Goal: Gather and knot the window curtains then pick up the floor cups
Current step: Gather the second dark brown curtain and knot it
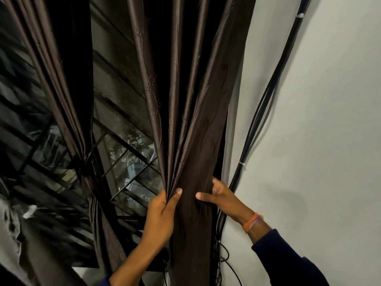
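With my left hand gripping the right-hand curtain at its gathered pleats beside the wall and my right hand wrapped round its far edge, I should compress all folds into one tight rope before knotting.

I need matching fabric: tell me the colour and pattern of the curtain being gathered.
Dark brown curtain, slightly shiny, with a faint tone-on-tone floral motif; the head view shows it.

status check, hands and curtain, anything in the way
Left hand and right hand both grip the right curtain, bunched, not knotted. Left curtain already tied. Cables hang on the wall just right of the curtain. No cups in view.
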